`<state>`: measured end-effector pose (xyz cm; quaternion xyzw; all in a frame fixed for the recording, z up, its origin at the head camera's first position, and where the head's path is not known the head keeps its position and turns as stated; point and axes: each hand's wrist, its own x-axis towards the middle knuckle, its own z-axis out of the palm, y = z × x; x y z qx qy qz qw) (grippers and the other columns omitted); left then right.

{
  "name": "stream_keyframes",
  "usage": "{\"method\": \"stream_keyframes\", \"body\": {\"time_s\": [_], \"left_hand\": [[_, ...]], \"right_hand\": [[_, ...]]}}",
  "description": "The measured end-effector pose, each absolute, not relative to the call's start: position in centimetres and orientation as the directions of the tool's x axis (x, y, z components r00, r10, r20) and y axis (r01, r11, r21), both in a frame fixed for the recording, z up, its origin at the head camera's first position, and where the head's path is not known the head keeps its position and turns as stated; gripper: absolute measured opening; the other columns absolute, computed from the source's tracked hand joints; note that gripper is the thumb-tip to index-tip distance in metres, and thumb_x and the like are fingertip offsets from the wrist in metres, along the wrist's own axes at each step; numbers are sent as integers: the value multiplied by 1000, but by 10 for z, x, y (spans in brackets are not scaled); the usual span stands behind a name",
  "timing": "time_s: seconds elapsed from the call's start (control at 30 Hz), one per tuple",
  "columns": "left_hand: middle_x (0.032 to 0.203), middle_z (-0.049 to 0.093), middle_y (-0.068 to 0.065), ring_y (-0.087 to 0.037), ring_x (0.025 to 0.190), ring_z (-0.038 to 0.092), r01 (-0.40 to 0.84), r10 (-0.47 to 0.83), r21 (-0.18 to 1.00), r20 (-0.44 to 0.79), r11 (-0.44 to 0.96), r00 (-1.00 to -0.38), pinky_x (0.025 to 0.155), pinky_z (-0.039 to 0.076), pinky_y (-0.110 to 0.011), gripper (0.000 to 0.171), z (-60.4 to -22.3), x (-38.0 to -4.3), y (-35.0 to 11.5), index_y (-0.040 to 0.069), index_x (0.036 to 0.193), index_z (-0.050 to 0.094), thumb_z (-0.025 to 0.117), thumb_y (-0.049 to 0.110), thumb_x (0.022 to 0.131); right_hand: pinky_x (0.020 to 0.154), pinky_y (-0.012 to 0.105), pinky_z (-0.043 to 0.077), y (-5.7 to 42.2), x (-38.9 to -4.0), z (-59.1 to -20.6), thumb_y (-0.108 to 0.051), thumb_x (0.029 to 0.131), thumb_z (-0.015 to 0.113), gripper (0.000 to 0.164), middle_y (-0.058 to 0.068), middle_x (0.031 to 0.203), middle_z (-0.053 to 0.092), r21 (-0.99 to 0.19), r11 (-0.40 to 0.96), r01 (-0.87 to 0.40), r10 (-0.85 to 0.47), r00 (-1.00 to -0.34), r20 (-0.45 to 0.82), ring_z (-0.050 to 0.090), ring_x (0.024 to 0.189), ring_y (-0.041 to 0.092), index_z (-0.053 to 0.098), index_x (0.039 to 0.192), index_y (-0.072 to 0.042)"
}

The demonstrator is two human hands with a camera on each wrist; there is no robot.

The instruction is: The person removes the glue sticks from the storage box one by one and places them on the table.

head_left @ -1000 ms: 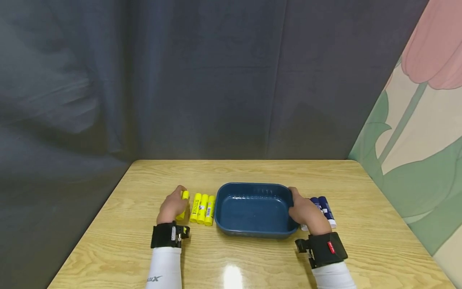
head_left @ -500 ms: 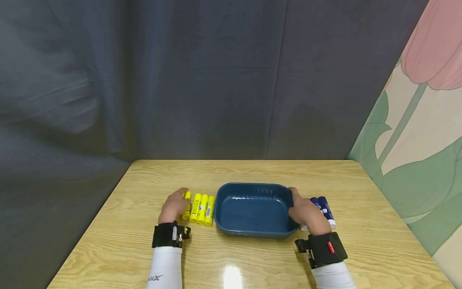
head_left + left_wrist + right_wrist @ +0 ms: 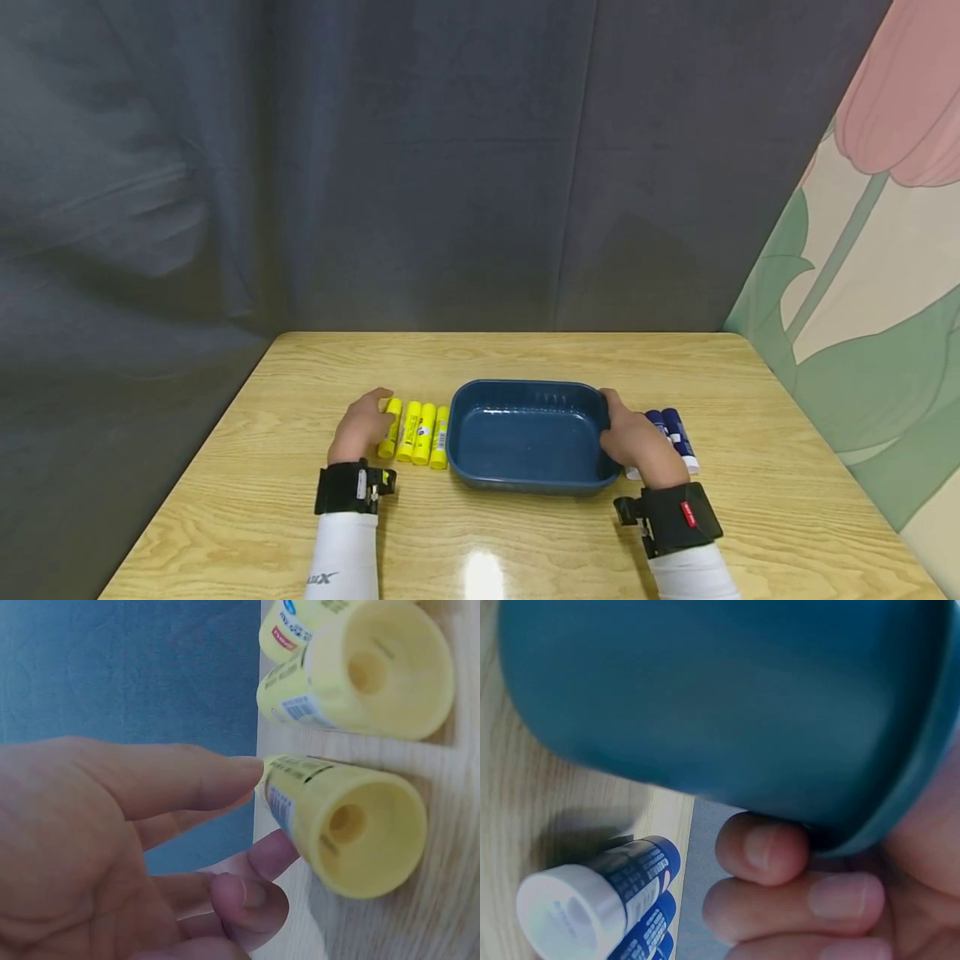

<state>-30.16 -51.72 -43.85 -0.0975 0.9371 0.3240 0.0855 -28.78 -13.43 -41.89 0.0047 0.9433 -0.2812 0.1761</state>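
Note:
In the head view my left hand (image 3: 363, 427) is at the leftmost yellow glue stick (image 3: 390, 427), which lies beside several more yellow glue sticks (image 3: 423, 433). The left wrist view shows the index fingertip right at the far end of that glue stick (image 3: 352, 825), the fingers loose and not wrapped round it. My right hand (image 3: 636, 437) grips the right rim of a dark blue rectangular tub (image 3: 532, 483). Seen from the right wrist, its fingers (image 3: 802, 900) curl under the rim against the tub's outer wall (image 3: 705, 712). Nothing lies inside the tub.
Dark blue glue sticks with white ends (image 3: 678, 437) lie right of the tub, partly hidden by the right hand. The wooden table (image 3: 420, 550) backs onto a dark grey curtain (image 3: 450, 167). A flowered wall panel (image 3: 885, 333) borders the right side.
My left hand has moved slightly right with the leftmost yellow glue stick, closing the gap to the row. The other yellow sticks have shifted a little right. The right hand and tub stay put.

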Motion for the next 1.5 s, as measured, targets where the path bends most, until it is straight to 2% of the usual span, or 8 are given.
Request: {"method": "stream_keyframes", "body": {"time_s": [0.37, 0.57, 0.73, 0.87, 0.97, 1.2, 1.5], "left_hand": [[131, 47, -27, -35, 109, 47, -215, -124, 611, -189, 762, -974, 88, 41, -56, 43, -438, -304, -517, 2, 133, 43, 50, 12, 91], [128, 50, -26, -34, 103, 50, -201, -122, 591, -171, 781, -978, 84, 44, -52, 44, -437, -304, -513, 0, 130, 45, 51, 17, 90], [124, 51, -28, -37, 104, 49, -197, -143, 521, -143, 831, -979, 83, 45, -54, 56, -434, -304, -499, -1, 130, 45, 56, 34, 88], [116, 47, -31, -38, 88, 51, -237, -193, 460, -143, 856, -971, 75, 47, -53, 74, -436, -305, -483, 1, 131, 44, 60, 53, 80], [111, 44, -31, -37, 79, 50, -256, -215, 431, -143, 865, -966, 71, 47, -51, 84, -438, -304, -474, 2, 131, 45, 61, 61, 74], [107, 44, -29, -38, 78, 49, -283, -241, 403, -152, 870, -959, 71, 46, -50, 88, -441, -303, -463, 3, 132, 44, 68, 59, 67], [106, 41, -29, -37, 74, 49, -289, -234, 415, -180, 863, -956, 67, 46, -48, 86, -440, -303, -465, 4, 132, 41, 68, 56, 69]], "right_hand": [[45, 31, 37, -134, -288, -419, -2, 86, 42, 68, 6, 58, 42, -533, 839, 105, -94, -938, -333, 45, 45, 19, 8, 144, -7], [46, 31, 37, -133, -288, -419, -1, 85, 42, 68, 6, 59, 42, -538, 837, 99, -100, -939, -328, 46, 46, 19, 9, 144, -7], [45, 31, 37, -133, -288, -419, -1, 85, 42, 68, 6, 59, 41, -536, 839, 100, -98, -939, -329, 45, 45, 19, 9, 144, -7], [45, 31, 37, -133, -288, -419, -1, 85, 42, 69, 6, 59, 42, -532, 841, 99, -96, -940, -327, 46, 45, 19, 9, 144, -7], [45, 32, 37, -133, -288, -419, -1, 84, 42, 69, 6, 59, 42, -531, 843, 88, -101, -943, -317, 46, 45, 19, 10, 144, -7], [44, 31, 36, -134, -287, -419, 0, 83, 42, 69, 5, 58, 40, -530, 845, 76, -109, -945, -308, 42, 43, 17, 10, 144, -7], [46, 32, 37, -134, -288, -418, -1, 84, 42, 69, 7, 61, 43, -531, 844, 81, -107, -943, -315, 46, 46, 19, 9, 144, -7]]}}
